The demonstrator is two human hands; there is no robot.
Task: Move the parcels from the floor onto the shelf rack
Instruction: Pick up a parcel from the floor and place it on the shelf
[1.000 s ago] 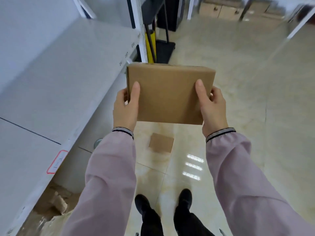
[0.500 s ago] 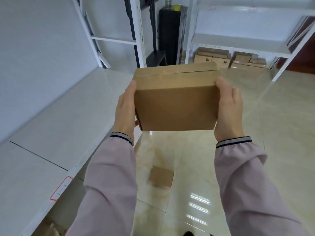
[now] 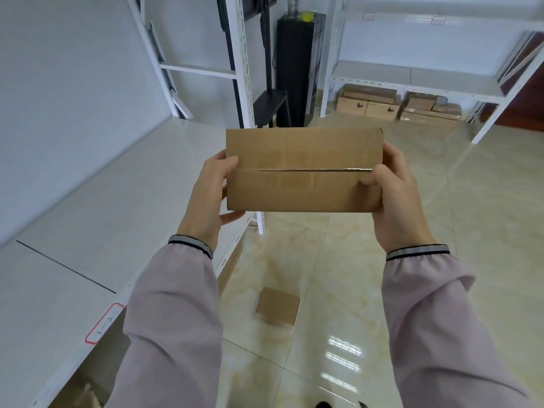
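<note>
I hold a brown cardboard parcel (image 3: 303,169) in mid-air in front of me, its taped flap seam turned toward the camera. My left hand (image 3: 210,198) grips its left end and my right hand (image 3: 393,198) grips its right end. The white shelf rack (image 3: 97,207) runs along my left, its broad shelf bare, and the parcel hangs just right of the shelf's front edge. A smaller brown parcel (image 3: 278,309) lies flat on the glossy tiled floor below my arms.
A white perforated rack upright (image 3: 245,83) stands behind the parcel. A black cabinet (image 3: 297,69) stands at the back. A second white rack (image 3: 412,75) at the far right has several cardboard boxes (image 3: 368,103) under it. Crumpled cardboard (image 3: 85,393) lies under the left shelf.
Both hands have raised the parcel and tipped it, so its seamed face now points at the camera. My view has lifted from the floor toward the back of the room.
</note>
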